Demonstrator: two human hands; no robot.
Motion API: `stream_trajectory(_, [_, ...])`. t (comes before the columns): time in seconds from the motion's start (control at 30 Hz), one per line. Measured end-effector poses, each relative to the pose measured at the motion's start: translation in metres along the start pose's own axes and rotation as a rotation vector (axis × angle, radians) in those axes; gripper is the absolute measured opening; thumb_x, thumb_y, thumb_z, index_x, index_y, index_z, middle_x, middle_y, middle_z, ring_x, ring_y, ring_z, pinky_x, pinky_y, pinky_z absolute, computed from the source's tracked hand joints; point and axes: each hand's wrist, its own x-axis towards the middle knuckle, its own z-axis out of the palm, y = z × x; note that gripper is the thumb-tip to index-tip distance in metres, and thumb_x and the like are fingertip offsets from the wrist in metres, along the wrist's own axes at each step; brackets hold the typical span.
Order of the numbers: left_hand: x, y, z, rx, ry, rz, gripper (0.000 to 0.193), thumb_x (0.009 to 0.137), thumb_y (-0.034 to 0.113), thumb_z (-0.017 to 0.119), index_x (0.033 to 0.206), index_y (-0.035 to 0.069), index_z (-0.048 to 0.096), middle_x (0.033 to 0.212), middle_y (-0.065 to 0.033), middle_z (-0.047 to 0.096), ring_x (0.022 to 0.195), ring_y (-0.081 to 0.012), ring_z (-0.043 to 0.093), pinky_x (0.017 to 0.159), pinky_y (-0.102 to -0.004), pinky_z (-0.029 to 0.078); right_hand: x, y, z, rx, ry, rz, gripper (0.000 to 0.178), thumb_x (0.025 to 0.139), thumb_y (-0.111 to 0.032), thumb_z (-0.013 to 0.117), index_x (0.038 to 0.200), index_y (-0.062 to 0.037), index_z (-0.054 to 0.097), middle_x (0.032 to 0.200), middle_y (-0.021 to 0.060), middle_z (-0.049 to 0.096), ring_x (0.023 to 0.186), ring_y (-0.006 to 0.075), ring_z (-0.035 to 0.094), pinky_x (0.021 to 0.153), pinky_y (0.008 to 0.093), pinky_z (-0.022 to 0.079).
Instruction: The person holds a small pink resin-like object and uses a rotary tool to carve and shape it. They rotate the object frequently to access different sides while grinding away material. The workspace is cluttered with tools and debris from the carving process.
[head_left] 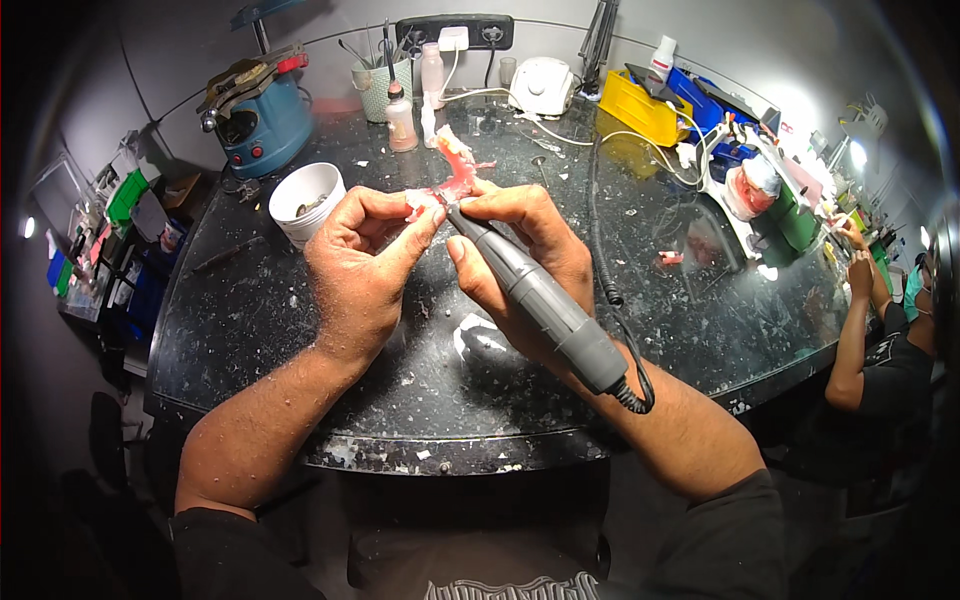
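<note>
Above the table, my left hand [355, 265] is closed, with thumb and fingers pinching a pink denture [460, 172]. The denture's pale, toothlike end points up and away from me. My right hand [545, 235] wraps around a dark grey rotary handpiece [540, 298], its nose tilted up toward the denture. Where the nose meets the denture, between my fingertips, the bur is too small to make out. From the handpiece's rear a black coiled cord [637, 390] curves back over the table beside my right forearm.
The black table [400, 400] is strewn with pale dust and chips. A white tub [305, 200] stands left of my hands, near a blue machine [262, 125]. Bottles [401, 120], a tool cup [380, 88], a white control box [543, 86] and a yellow bin [640, 105] line the back. Another person [880, 350] sits right.
</note>
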Motion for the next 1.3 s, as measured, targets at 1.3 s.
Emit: stream_trajectory(1.3, [0.0000, -0.0045, -0.0058, 0.038, -0.024, 0.009, 0.011, 0.091, -0.006, 0.072, 0.096, 0.000, 0.064, 0.102, -0.0077, 0.072, 0.099, -0.0124, 0.069, 0.093, -0.0272, 0.055, 0.0042, -0.0009, 0.0065, 0.061, 0.051, -0.056, 0.032, 0.080, -0.006, 0.077, 0.108, -0.0062, 0.064, 0.112, 0.0129, 0.069, 0.104, 0.0239, 0.070, 0.091, 0.0337, 0.054])
